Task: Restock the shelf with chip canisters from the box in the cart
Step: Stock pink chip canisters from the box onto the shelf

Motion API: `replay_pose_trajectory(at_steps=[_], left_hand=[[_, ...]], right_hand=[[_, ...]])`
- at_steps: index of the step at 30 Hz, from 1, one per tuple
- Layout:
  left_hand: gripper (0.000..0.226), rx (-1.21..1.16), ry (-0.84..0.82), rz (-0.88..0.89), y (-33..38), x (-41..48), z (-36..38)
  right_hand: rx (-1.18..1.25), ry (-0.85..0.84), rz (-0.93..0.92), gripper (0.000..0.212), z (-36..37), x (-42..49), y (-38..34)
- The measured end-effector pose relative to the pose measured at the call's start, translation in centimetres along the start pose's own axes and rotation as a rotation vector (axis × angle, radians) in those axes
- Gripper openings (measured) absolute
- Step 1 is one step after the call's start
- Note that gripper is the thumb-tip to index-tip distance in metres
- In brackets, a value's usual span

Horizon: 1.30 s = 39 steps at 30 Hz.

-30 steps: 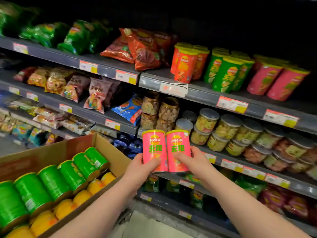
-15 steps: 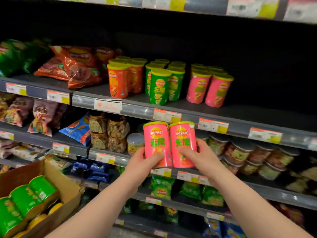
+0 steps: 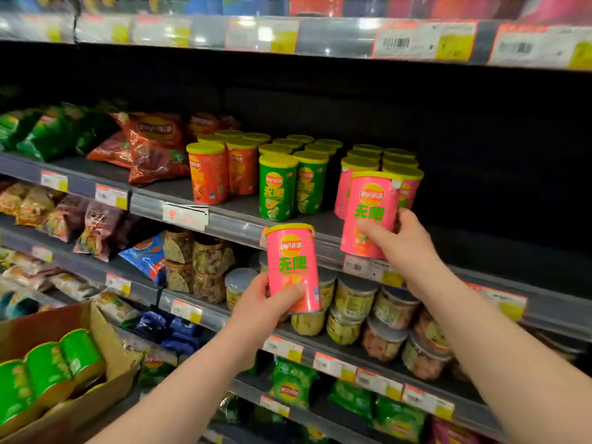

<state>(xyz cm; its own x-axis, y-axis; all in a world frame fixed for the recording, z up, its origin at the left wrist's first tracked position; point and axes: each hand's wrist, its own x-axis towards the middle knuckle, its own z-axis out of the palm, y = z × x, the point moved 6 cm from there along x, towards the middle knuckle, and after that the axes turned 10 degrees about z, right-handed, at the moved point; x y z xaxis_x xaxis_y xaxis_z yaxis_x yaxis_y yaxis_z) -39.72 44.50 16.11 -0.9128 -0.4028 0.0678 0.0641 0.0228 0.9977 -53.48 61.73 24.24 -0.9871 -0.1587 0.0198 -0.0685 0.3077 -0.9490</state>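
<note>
My right hand (image 3: 405,241) grips a pink chip canister (image 3: 368,209) with a yellow lid, held upright at the shelf's (image 3: 237,216) front edge, right in front of the pink canisters (image 3: 408,190) standing there. My left hand (image 3: 261,304) holds a second pink canister (image 3: 291,264) lower down, in front of the shelf below. Green canisters (image 3: 277,190) and orange canisters (image 3: 208,174) stand in rows to the left on the same shelf. The cardboard box (image 3: 105,379) at bottom left holds green canisters (image 3: 48,370) lying on their sides.
Chip bags (image 3: 153,145) lie at the shelf's left. To the right of the pink rows the shelf is dark and bare. Plastic snack jars (image 3: 355,302) fill the shelf below. Price-tag rails (image 3: 320,36) run along every shelf edge.
The two pink canisters, held side by side before, have parted. My right hand has lifted its canister up and right to the shelf edge; the left stays lower. The view has turned upward.
</note>
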Motion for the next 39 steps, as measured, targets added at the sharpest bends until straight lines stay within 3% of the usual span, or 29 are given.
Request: replay_pose_trajectory(at_steps=[7, 14, 18, 22, 31, 35, 37, 39], left_hand=[[0.051, -0.012, -0.014, 0.025, 1.0, 1.9, -1.1], [0.035, -0.039, -0.079, 0.058, 1.7, 3.9, -2.4], [0.049, -0.071, -0.122, 0.080, 1.7, 4.8, -2.7], [0.024, -0.087, -0.159, 0.076, 1.4, 5.5, -2.4], [0.048, -0.064, -0.206, 0.107, 1.8, 6.3, -1.1], [0.048, -0.048, -0.261, 0.128, 2.0, 6.7, 0.5], [0.060, -0.044, -0.291, 0.145, 2.3, 6.9, 1.6], [0.068, -0.070, -0.325, 0.171, 2.7, 6.8, 2.8]], right_hand=[[-0.031, 0.067, -0.020, 0.055, 1.4, 3.4, -0.9], [-0.182, 0.105, -0.014, 0.064, 3.3, 4.6, -1.3], [-0.264, 0.132, 0.006, 0.071, 3.6, 4.9, -0.7], [-0.279, 0.145, 0.022, 0.069, 3.6, 5.3, -0.7], [-0.255, 0.209, -0.001, 0.081, 2.9, 4.9, -0.5], [-0.195, 0.194, -0.083, 0.039, 2.4, 2.4, -1.7], [-0.141, 0.045, -0.035, 0.022, 3.2, 0.9, -1.9], [-0.077, -0.127, 0.058, 0.024, 4.1, -0.5, -1.4]])
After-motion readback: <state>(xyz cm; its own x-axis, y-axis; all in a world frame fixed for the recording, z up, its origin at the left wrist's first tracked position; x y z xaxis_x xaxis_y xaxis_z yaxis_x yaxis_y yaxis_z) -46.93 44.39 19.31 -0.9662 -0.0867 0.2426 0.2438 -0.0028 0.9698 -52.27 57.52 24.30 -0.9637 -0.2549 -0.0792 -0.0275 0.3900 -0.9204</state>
